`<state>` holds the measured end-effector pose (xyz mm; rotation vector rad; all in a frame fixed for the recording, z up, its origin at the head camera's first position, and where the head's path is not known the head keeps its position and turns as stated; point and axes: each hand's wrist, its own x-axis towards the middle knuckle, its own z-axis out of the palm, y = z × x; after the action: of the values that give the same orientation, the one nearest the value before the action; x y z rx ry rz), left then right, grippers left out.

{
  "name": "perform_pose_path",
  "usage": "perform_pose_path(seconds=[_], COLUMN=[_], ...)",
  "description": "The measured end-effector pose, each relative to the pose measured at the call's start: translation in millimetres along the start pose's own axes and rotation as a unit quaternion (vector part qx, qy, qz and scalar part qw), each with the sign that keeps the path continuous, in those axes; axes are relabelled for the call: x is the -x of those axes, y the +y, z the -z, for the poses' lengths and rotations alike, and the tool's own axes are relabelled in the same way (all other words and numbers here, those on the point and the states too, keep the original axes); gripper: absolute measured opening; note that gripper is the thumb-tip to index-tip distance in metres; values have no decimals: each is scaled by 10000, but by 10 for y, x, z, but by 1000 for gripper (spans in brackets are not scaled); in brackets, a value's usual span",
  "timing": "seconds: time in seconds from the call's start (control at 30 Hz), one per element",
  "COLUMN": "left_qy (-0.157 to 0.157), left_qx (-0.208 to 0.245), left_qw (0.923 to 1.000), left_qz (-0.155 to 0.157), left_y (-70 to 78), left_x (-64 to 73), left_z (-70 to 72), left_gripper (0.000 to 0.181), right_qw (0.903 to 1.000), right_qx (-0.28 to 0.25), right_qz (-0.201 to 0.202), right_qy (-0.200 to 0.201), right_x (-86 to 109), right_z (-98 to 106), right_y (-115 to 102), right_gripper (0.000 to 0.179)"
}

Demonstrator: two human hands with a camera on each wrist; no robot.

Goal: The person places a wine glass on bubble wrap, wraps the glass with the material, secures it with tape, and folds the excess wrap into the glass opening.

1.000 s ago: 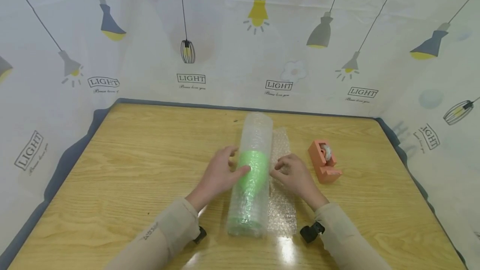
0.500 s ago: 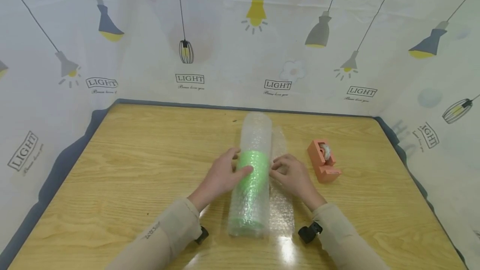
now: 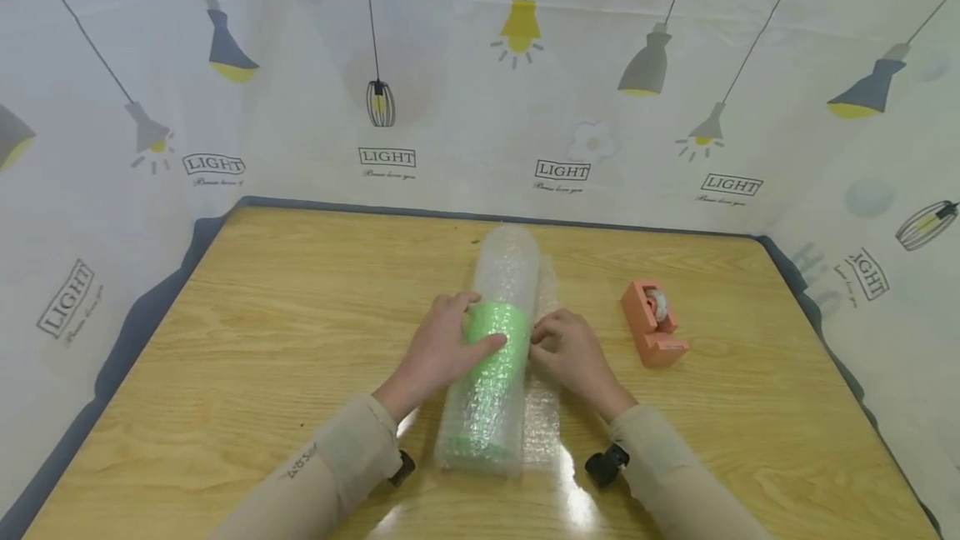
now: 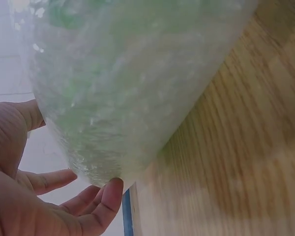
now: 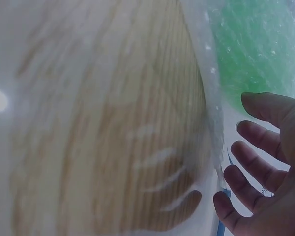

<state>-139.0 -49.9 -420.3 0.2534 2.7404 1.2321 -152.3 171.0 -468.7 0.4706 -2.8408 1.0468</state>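
Note:
A bubble-wrap roll lies lengthwise on the table with a green object showing through its middle and a fainter green patch near its front end. What the object is cannot be made out. My left hand holds the roll from the left, thumb across its top and fingers curved against its side; in the left wrist view the fingertips meet the wrap. My right hand is at the right side, fingers loosely bent, thumb tip overlapping the green area in the right wrist view. A flat bubble-wrap flap extends rightward under the roll.
A salmon-coloured tape dispenser holding a roll of tape stands to the right of my right hand. Lamp-printed cloth rises behind and beside the wooden table. Light glares off the tabletop near the front.
The roll has shifted a little left, its front end most. The flat flap on its right looks narrower. My right hand has moved slightly left with it; the left hand stays nearly in place.

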Motion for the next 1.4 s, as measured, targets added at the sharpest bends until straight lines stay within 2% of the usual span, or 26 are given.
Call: perform_pose_path(seconds=[0.33,0.6,0.97,1.2,1.3,1.4], left_qy=[40,148,248,232,150,40], left_qx=[-306,-143,-170,-194,-44,298], left_qw=[9995,9997,9995,9992,9989,9979], left_qz=[72,134,4,-258,-436,-573], left_y=[46,97,99,129,89,17], left_x=[0,10,-2,15,6,-14], left_z=[-37,-91,-177,-185,-172,-143], left_gripper=[79,80,81,78,72,62], right_qw=[9998,9997,9989,9988,9987,9984], right_qx=[171,-131,-461,-467,-466,-485], right_qz=[73,196,-2,-133,-195,-255], right_qy=[-17,-35,-8,-82,-93,-129], right_x=[6,59,121,114,115,120], right_z=[66,232,304,302,302,311], right_y=[25,-19,-99,-110,-109,-114], right_gripper=[9,13,11,14,13,13])
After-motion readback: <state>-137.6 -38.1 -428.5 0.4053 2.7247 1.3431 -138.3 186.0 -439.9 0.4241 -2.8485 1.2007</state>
